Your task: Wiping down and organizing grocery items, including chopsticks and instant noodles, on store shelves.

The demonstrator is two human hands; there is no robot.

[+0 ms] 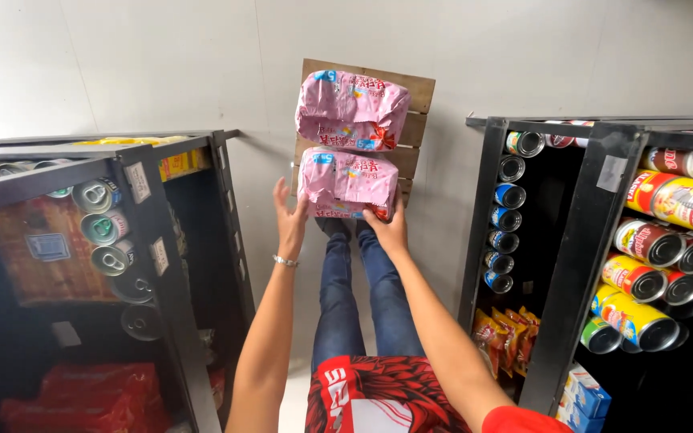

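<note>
Mid-frame, both hands are on the lower pink pack (pixel 348 184): left hand (pixel 289 218) open-palmed against its side, right hand (pixel 390 228) gripping its bottom corner, second pink pack (pixel 352 110) above, on the wooden pallet (pixel 415 128).

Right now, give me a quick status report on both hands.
Left hand open beside near pink pack. Right hand under its corner. Second pink pack behind, on wooden pallet.

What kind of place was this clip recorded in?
Probably a small grocery shop or its stockroom: black shelves packed with cans on both sides, and pink packs stacked on a wooden pallet in the aisle.
</note>
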